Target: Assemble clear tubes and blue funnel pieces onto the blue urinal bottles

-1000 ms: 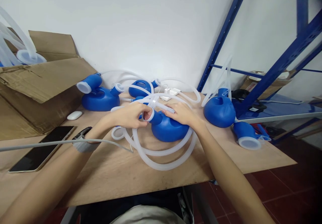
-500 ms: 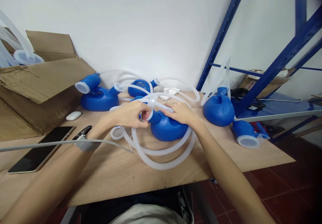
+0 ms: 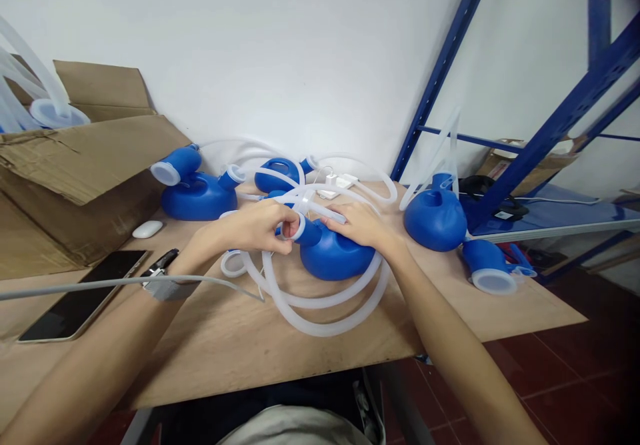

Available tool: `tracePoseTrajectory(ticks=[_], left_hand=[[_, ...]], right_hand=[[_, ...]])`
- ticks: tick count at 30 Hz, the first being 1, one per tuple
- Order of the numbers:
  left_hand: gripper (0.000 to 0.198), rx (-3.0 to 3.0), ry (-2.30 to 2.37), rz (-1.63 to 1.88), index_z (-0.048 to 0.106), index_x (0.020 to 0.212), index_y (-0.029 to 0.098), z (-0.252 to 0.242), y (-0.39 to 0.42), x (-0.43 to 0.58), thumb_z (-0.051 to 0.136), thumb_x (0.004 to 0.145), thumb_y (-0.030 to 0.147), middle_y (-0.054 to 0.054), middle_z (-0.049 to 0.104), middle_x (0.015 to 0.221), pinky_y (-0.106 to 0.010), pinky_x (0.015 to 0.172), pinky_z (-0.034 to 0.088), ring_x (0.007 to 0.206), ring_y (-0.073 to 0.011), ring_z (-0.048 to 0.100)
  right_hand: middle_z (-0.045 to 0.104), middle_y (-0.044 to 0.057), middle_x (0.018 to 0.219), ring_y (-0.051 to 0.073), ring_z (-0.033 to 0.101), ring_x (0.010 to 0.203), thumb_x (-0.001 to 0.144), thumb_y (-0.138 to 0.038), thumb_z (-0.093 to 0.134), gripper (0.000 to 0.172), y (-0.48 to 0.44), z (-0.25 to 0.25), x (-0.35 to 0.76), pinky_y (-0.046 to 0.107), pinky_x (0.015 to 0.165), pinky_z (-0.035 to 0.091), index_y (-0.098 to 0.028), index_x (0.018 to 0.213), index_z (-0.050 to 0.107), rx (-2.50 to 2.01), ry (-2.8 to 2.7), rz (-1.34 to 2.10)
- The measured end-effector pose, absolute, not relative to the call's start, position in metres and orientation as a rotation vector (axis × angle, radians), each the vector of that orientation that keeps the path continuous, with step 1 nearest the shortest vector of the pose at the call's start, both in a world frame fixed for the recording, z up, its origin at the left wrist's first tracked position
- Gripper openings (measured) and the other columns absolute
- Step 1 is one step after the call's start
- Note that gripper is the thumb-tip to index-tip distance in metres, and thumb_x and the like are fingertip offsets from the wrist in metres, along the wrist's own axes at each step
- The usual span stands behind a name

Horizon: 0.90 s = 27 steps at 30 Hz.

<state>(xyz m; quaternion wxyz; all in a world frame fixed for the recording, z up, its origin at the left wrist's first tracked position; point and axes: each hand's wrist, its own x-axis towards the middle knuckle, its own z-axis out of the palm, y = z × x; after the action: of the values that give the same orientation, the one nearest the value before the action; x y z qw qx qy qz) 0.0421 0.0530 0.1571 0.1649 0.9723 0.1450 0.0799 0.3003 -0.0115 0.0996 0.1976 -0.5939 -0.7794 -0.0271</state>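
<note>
A: Blue container (image 3: 334, 253): it lies on its side at the middle of the wooden table (image 3: 210, 345), neck pointing to the person's left, with a translucent hose (image 3: 325, 311) looped around its near side.

B: Hand positions?

A: The left hand (image 3: 255, 228) is at the white collar (image 3: 299, 227) on the neck's mouth. Its fingers are curled and pressed together around the collar's rim, thumb underneath. The right hand (image 3: 363, 225) lies on the container's top, fingers spread loosely and flat, touching a thin tube (image 3: 325, 213) that crosses there.

B: Recommended technique?

A: In my judgement, keep the right hand bearing down so the body cannot roll, and work the collar squarely along the neck's axis, not at a tilt. Keep the hose loop clear of the mouth.

B: Surroundings?

A: More blue containers stand behind, one at back left (image 3: 197, 195) and one at right (image 3: 434, 218). A phone (image 3: 83, 303) and a white mouse (image 3: 147, 229) lie to the left, beside a cardboard box (image 3: 75, 165). A blue rack (image 3: 550, 138) stands at right.
</note>
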Motion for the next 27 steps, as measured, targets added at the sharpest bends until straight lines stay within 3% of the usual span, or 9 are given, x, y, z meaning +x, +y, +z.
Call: tracePoseTrajectory(ticks=[11,20,27], left_hand=[[0.005,2.746,0.386,0.201,0.059,0.081,0.019,0.1568,0.0541,0.0379,0.058,0.076,0.021,0.0,0.066,0.086,-0.027,0.069,0.041,0.079,-0.017,0.056],[0.006,2.71,0.35,0.225,0.054,0.077,0.02,0.1544,0.0536,0.0414,0.057,0.072,0.019,0.002,0.062,0.081,-0.027,0.068,0.042,0.077,-0.0163,0.057],[0.007,2.736,0.363,0.283,0.054,0.072,0.02,0.1508,0.0538,0.0443,0.061,0.072,0.019,0.002,0.063,0.076,-0.027,0.066,0.041,0.072,-0.0149,0.057]], right_hand=[[0.077,0.006,0.124,0.03,0.07,0.112,0.103,-0.057,0.051,0.046,-0.009,0.0927,0.3028,0.038,0.095,0.049,-0.026,0.129,0.074,-1.652,-2.142,-0.132],[0.079,0.007,0.115,0.031,0.07,0.107,0.099,-0.068,0.053,0.054,-0.0131,0.095,0.3019,0.038,0.093,0.05,-0.025,0.121,0.076,-1.631,-2.159,-0.105],[0.079,0.007,0.113,0.03,0.071,0.106,0.099,-0.065,0.054,0.05,-0.0135,0.0961,0.3004,0.037,0.09,0.05,-0.024,0.118,0.077,-1.616,-2.155,-0.108]])
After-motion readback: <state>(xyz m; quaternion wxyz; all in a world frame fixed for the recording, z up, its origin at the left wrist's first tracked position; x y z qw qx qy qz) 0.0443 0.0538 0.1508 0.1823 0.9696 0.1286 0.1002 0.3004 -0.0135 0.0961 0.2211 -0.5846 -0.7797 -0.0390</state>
